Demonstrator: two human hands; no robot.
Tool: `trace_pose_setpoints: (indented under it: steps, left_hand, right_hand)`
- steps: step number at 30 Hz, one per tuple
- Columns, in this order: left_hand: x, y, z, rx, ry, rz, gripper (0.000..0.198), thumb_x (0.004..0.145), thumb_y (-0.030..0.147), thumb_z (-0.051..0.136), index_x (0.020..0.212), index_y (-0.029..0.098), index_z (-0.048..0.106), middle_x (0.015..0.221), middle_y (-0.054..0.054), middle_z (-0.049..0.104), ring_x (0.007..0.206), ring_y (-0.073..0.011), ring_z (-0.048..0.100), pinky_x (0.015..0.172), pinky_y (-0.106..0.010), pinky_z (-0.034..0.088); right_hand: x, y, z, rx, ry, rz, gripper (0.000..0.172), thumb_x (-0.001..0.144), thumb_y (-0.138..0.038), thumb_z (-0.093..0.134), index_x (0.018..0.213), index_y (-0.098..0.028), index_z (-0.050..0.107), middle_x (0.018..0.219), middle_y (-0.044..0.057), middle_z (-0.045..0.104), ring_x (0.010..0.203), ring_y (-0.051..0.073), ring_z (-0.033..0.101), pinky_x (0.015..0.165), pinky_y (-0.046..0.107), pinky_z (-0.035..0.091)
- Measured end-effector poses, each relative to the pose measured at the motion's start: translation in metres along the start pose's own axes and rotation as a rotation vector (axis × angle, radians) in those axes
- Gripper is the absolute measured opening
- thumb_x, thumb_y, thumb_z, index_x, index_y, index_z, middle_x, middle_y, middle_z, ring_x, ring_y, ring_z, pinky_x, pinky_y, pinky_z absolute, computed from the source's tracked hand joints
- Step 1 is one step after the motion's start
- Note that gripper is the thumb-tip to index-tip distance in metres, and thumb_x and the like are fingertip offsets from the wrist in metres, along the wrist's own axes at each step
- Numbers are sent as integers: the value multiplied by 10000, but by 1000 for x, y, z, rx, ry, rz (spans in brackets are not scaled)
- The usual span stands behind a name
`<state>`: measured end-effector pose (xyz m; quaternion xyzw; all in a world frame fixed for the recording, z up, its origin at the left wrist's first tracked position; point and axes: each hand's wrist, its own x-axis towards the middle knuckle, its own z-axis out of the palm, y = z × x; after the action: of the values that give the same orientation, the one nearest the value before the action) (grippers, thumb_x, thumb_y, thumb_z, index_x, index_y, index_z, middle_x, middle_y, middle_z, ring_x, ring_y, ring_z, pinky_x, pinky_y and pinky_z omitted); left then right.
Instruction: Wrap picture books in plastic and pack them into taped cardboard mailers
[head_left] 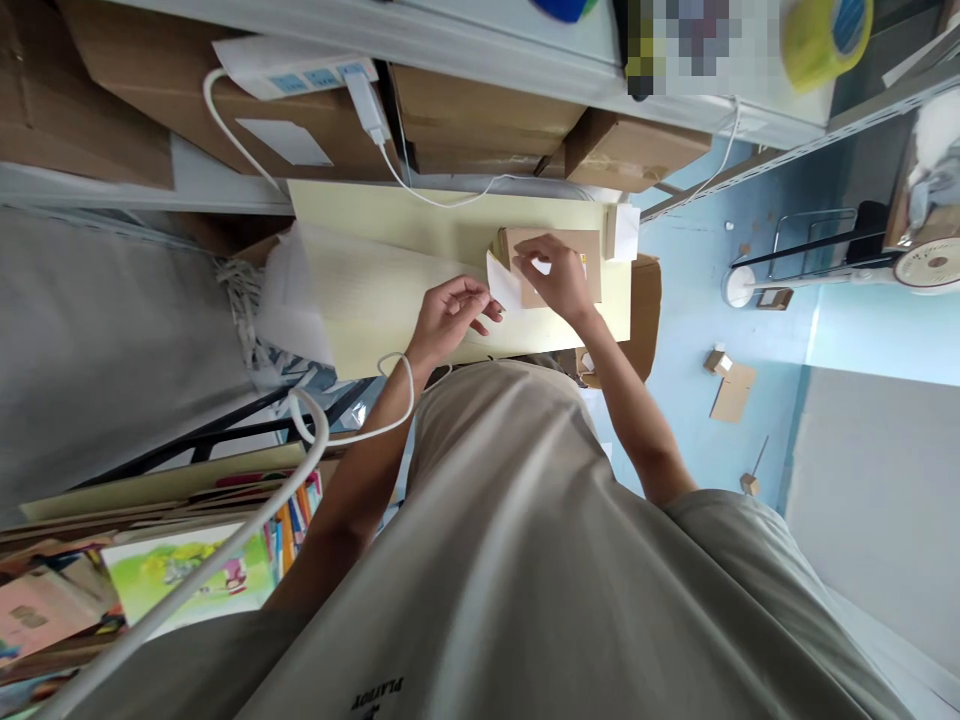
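Note:
A small flat brown cardboard box [589, 262] lies on the pale yellow table top [420, 225]. My right hand [551, 272] rests on the box with its fingers curled, pinching a white label or slip on its face. My left hand [452, 317] hovers just left of the box, fingers pinched on the edge of a white paper piece [502, 285] that sticks out from under the box. A white cable [352, 430] loops past my left wrist.
Large white and cream sheets [352, 290] cover the table's left part. Cardboard boxes [480, 115] and a power strip [289, 70] sit on the shelf behind. A small white box [622, 232] is right of the brown box. Books [180, 570] are stacked lower left. Cardboard scraps [731, 388] litter the blue floor.

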<state>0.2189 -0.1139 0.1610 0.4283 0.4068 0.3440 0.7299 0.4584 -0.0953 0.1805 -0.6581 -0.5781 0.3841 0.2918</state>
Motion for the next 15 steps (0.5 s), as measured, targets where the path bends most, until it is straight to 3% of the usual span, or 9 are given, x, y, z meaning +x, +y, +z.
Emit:
trace_pose_setpoints:
  steps: [3,7,15]
  left_hand:
    - [2,-9,2,11,24,26,453,912,623,872,943,209,692,894,-75,837,827,-219,846,560,-232,603]
    - [2,-17,4,41,27,43,428,900,599,880,939,208,710,865,-59,819,835,-216,840,565,-234,618]
    - [-1,-13,8,79,19,39,372,852,536,891,904,210,719,856,-46,792,821,-204,820,571,-230,620]
  right_hand:
    - [-27,-23,1,90,-88,14,390,1043,-628,796,1026,-240,825,1032,70,833,954,225,776,947,416,675]
    - [-50,-47,0,104,-136,40,411,976,-637,875,962,-229,832,986,60,829,900,209,758,916,402,652]
    - [-53,-43,6,108,-131,53,283,996,-500,844,927,-226,823,967,55,830,895,203,762,918,399,641]
